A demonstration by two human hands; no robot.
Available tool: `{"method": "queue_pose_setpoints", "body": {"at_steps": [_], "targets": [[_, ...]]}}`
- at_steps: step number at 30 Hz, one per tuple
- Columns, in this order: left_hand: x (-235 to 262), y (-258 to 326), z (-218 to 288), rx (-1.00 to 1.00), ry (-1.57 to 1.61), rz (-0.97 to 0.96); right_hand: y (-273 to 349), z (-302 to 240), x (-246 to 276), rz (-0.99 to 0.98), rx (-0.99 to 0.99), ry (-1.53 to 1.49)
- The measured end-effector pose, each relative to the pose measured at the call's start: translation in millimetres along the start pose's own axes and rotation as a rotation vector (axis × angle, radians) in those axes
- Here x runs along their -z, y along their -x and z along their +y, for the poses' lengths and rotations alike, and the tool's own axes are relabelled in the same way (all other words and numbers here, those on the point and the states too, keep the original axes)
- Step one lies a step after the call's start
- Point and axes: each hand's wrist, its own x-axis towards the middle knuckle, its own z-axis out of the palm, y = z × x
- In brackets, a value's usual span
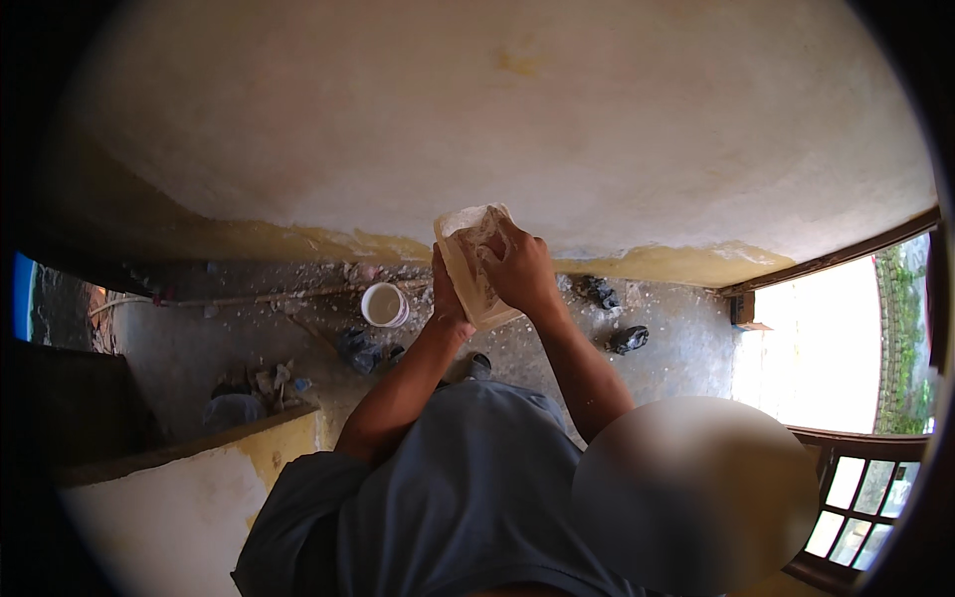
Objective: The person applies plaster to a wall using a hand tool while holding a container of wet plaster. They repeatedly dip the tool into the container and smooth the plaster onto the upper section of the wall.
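Observation:
My left hand point(449, 300) grips the side of a pale, translucent rectangular container point(466, 280), held tilted in front of my body near the wall. White, plaster-like material point(464, 221) coats its inside, thickest toward the far end. From the right, my right hand point(524, 271) reaches into the container. Its fingers are bent and dusted white, with the tips partly hidden inside. Whether they pinch a tool or only the white material cannot be made out.
Ahead rises a pale wall point(497, 129) with a yellowish strip along its base. A white bucket point(403, 314) stands on the debris-strewn floor point(676, 313). Black plastic bags point(628, 339) lie to the right, a low wall point(214, 497) is at lower left, and a bright opening point(811, 343) is at right.

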Motion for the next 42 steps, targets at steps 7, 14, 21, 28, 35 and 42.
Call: {"method": "queue_pose_setpoints", "body": {"at_steps": [7,14,21,28,35,42], "targets": [[-14,17,-7,-0.141,-0.171,-0.123,-1,25,-13,0.044,0.009,0.011],[-24,15,11,0.073,0.198,-0.26,-10,37,18,0.093,-0.119,-0.623],[-51,28,27,0.16,0.449,-0.261,-12,66,20,0.082,-0.182,-0.847],[8,26,57,-0.18,0.048,-0.088,-27,116,19,0.404,-0.464,-1.275],[66,67,77,-0.327,0.056,-0.2,-70,251,9,0.371,-0.339,-1.859],[94,114,84,-0.435,-0.041,-0.14,-107,276,28,0.552,-0.452,-1.682]]}}
